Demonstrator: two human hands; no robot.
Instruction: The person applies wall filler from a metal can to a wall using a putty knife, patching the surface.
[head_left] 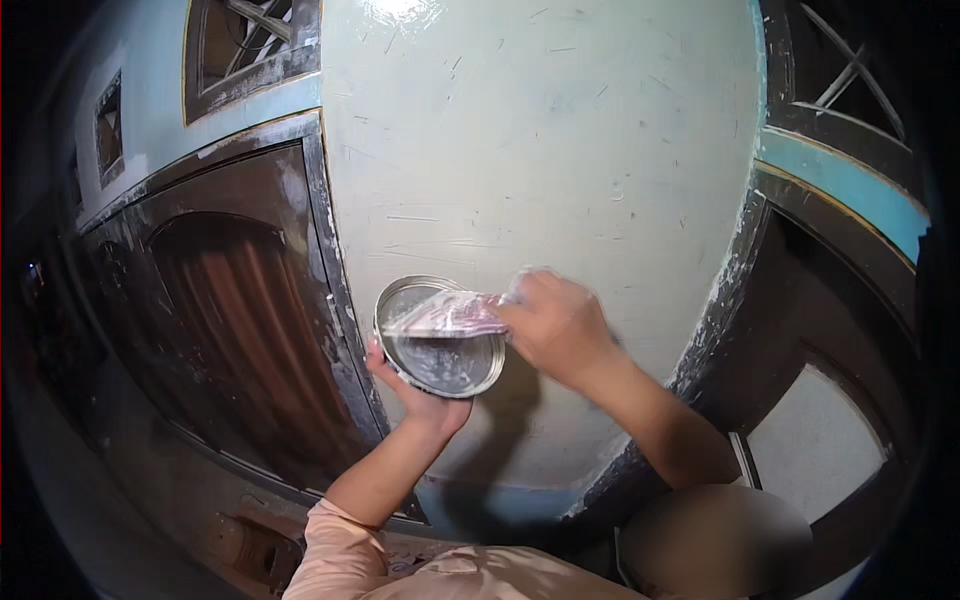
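My left hand [425,400] holds a shallow round metal tin [440,375] from below, with its fingers curled round the outer wall. The tin is tilted toward me, and whitish paste is smeared over its inside. From the right, my right hand [560,325] grips a wide putty knife [450,315], slightly smeared by motion. Its flat blade is coated with white paste over a reddish tint and lies across the tin's opening. Both hands are in front of a pale wall [540,150].
A brown door with a curtain-like panel [235,300] stands at the left and a dark doorway frame [740,270] at the right. Windows sit above both. A brown plastic stool or chair [260,545] is low at left. A blurred round shape [715,540] is at lower right.
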